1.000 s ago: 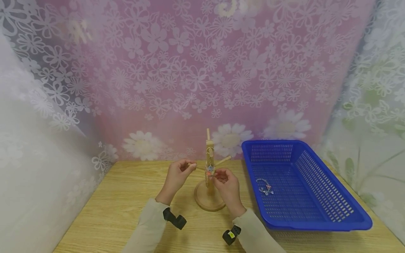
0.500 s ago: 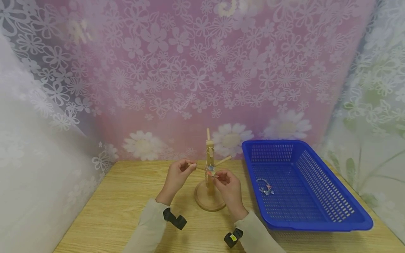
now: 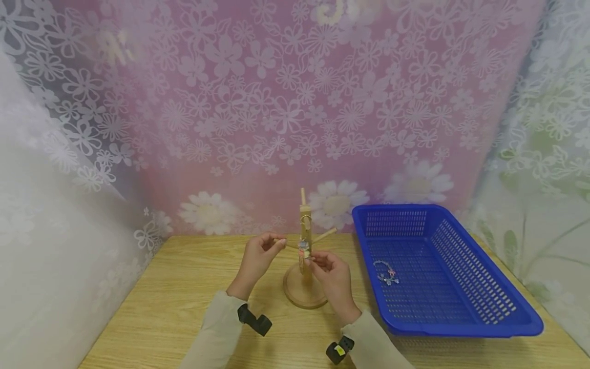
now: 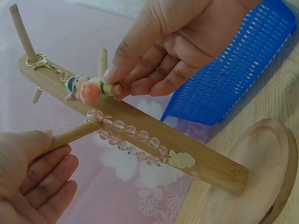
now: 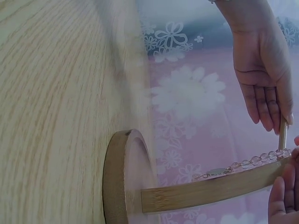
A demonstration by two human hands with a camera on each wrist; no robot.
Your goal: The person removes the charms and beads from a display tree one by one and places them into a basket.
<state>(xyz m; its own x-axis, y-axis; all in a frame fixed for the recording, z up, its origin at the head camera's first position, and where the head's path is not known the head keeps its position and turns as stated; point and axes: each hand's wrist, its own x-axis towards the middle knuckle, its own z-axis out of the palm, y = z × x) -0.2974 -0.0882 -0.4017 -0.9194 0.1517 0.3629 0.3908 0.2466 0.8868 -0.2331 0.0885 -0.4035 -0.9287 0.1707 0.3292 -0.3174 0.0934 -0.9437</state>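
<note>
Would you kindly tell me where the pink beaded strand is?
In the left wrist view, the strand hangs centrally, on the peg pinched by the left hand.

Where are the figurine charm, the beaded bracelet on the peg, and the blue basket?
Figurine charm (image 4: pixel 90 93): left wrist view, round orange part.
Beaded bracelet (image 4: pixel 131 130): left wrist view, upper strand.
Blue basket (image 3: pixel 461 329): head view, near rim.

Classify as a small screened tabletop work corner, of indeterminate building type, on the evidence of a wood-grain table (image 3: pixel 166 302) backed closely by pink floral sheeting (image 3: pixel 286 118), flanked at left by pale flowered sheeting (image 3: pixel 55 230) and at right by leaf-patterned sheeting (image 3: pixel 539 174), thus curtained on three sides.
</note>
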